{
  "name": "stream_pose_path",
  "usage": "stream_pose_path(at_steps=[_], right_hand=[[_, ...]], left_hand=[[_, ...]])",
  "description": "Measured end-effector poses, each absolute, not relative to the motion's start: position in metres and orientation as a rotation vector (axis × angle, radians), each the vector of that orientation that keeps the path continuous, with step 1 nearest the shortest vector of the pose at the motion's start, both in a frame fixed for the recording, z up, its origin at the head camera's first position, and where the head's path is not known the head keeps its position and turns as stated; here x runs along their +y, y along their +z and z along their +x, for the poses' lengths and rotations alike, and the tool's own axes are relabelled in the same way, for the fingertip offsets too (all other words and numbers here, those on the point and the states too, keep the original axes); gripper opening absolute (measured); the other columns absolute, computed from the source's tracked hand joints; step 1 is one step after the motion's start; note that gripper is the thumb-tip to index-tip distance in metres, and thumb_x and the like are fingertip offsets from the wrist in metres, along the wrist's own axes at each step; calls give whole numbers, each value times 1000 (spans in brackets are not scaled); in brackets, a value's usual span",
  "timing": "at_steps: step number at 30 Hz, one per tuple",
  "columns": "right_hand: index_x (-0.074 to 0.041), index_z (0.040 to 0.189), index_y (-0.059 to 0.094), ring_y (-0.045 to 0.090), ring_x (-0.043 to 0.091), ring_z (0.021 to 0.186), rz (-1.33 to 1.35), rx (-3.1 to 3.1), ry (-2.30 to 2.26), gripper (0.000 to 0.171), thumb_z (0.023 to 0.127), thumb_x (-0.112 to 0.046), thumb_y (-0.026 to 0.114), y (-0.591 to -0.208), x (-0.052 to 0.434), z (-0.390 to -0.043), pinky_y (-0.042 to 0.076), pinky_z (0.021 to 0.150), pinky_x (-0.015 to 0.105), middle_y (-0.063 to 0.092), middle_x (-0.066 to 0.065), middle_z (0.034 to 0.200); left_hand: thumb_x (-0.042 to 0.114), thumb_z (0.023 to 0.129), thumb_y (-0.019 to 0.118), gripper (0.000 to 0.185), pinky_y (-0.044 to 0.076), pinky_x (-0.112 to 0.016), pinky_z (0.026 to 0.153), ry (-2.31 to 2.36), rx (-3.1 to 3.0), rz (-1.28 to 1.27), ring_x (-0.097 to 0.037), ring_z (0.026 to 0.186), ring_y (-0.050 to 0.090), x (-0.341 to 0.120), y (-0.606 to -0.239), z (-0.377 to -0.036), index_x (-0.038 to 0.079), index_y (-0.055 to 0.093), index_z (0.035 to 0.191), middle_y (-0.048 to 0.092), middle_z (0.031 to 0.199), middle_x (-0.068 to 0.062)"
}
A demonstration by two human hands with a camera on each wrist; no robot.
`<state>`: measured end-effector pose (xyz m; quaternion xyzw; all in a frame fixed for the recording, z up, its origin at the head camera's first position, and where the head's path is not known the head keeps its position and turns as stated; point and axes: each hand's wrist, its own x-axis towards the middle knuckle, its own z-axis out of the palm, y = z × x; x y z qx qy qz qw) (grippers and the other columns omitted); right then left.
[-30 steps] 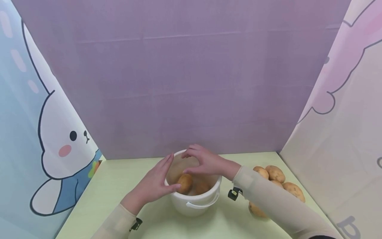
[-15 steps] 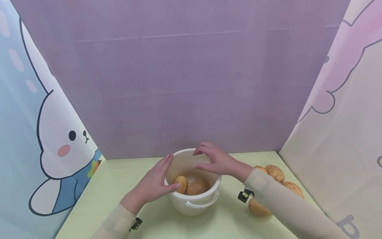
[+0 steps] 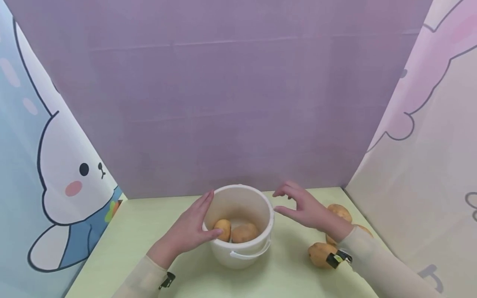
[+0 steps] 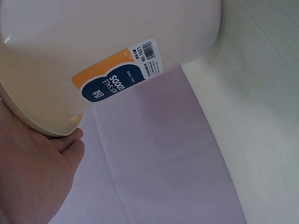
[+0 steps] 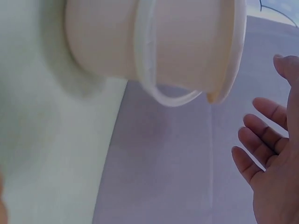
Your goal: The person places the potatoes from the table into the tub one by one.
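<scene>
Two potatoes (image 3: 245,233) in the bucket (image 3: 231,261), more beside it

A sleeved right forearm (image 3: 376,256) and a dark wrist device (image 3: 337,257) partly block the view of more potatoes (image 3: 320,254) on the pale green bench (image 3: 160,223), right of the bucket; their number cannot be told. A creased purple backdrop (image 3: 231,103) rises behind, flanked by a cartoon rabbit panel (image 3: 67,186) at left. The bucket, smooth white plastic and round-rimmed, stands upright with its curved handle (image 5: 145,46) lowered; a glossy orange-and-navy label (image 4: 119,72) marks its side. Inside, two oval, tan-skinned potatoes lie side by side. The left hand (image 3: 186,231) rests against the rim, fingers extended and thumb spread over the edge. The right hand (image 3: 307,209), between bucket and outer potatoes, holds nothing, its fingers loosely bent and well apart from the thumb.
</scene>
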<state>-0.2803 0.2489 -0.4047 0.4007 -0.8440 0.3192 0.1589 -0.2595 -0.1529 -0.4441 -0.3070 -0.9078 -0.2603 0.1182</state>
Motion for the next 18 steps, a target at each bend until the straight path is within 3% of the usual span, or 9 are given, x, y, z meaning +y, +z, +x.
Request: stream_pose_path(at_steps=[11, 18], right_hand=[[-21, 126, 71, 64, 19, 114, 1141, -2436, 834, 32, 98, -17, 86, -433, 291, -257, 58, 90, 35, 67, -9, 123], [-26, 125, 71, 62, 10, 114, 1047, -2508, 821, 33, 97, -18, 87, -456, 316, -240, 61, 90, 34, 68, -6, 125]], left_hand=[[75, 95, 70, 119, 38, -66, 124, -771, -2654, -891, -45, 162, 33, -154, -447, -260, -3, 26, 173, 31, 178, -24], [74, 95, 71, 118, 39, -66, 125, -779, -2663, -887, -43, 163, 33, -154, -448, -260, -2, 26, 174, 31, 178, -23]])
